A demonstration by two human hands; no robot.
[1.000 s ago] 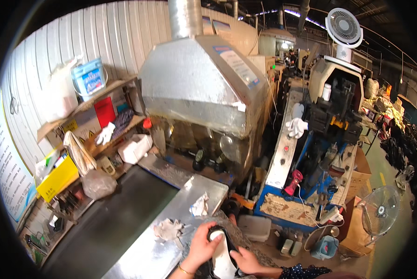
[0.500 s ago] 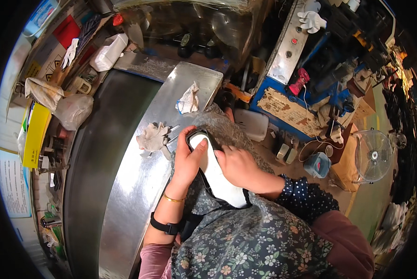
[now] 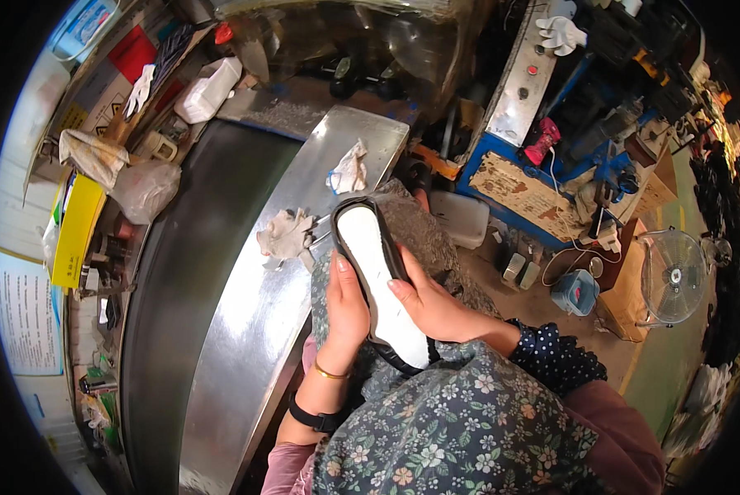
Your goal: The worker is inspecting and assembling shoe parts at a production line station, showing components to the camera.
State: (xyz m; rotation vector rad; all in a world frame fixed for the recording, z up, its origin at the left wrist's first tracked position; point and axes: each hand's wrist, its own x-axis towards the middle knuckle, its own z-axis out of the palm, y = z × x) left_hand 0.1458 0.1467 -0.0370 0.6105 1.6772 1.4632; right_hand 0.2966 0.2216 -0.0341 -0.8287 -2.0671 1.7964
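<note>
A black shoe with a long white insole-shaped face turned up lies slantwise over my lap, its far rounded end pointing away from me. My left hand grips its left edge, thumb along the black rim. From the other side my right hand clasps the shoe, thumb on the white face near the edge and the other fingers partly hidden behind. The near end of the shoe rests against my floral apron. Just beyond my left hand a crumpled greyish glove lies on the metal ledge.
A shiny metal ledge borders a dark conveyor belt on my left. A crumpled white rag lies further along the ledge. To the right are a white plastic bin, a blue bucket, a fan and a blue machine.
My left hand has slid from the far end of the shoe down to its left side, uncovering that end. My right hand has shifted its hold on the right edge.
</note>
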